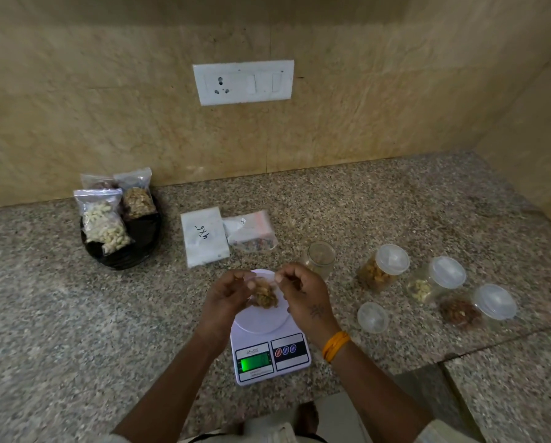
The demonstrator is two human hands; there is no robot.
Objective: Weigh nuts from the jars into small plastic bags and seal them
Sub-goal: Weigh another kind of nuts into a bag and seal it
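A small clear bag of brown nuts [265, 295] hangs just over the round pan of the white kitchen scale [267, 343]. My left hand [226, 295] pinches the bag's top edge on the left, and my right hand [302, 292] pinches it on the right. The scale's green display is lit. An open glass jar [320, 259] stands just behind my right hand, and its loose lid [372, 317] lies to the right of the scale. Three lidded jars of nuts [381, 270] [435, 279] [477, 310] lie on their sides further right.
A black bowl [130, 254] at the left holds filled, sealed bags of cashews [103, 223] and other nuts. A white packet of empty bags [203, 236] and a clear pack [250, 231] lie behind the scale. The marble wall carries a switch plate [243, 82]. The granite counter steps at the right front.
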